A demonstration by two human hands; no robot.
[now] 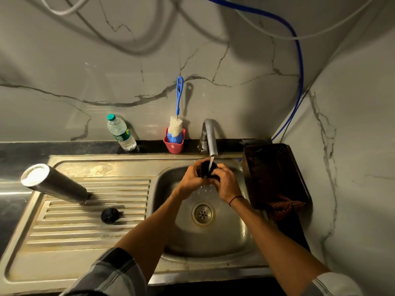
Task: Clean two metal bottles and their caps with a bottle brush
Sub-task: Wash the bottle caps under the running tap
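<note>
Both my hands hold a black cap (207, 169) over the sink basin (233, 229), right under the running tap (210, 137). My left hand (190, 180) grips its left side and my right hand (226, 182) its right side. Water falls into the cap and splashes below. One metal bottle (54, 184) stands upside down on the ribbed drainboard (89, 231) at the left. A second black cap (109, 215) lies on the drainboard in front of it. The bottle brush (177, 122), with a blue handle and white bristles, stands in a red cup (174, 146) behind the sink.
A clear plastic water bottle (121, 133) with a green cap stands at the back of the counter. A dark basket (275, 176) with a brown cloth (284, 207) sits right of the basin. A blue hose (299, 67) runs down the wall corner.
</note>
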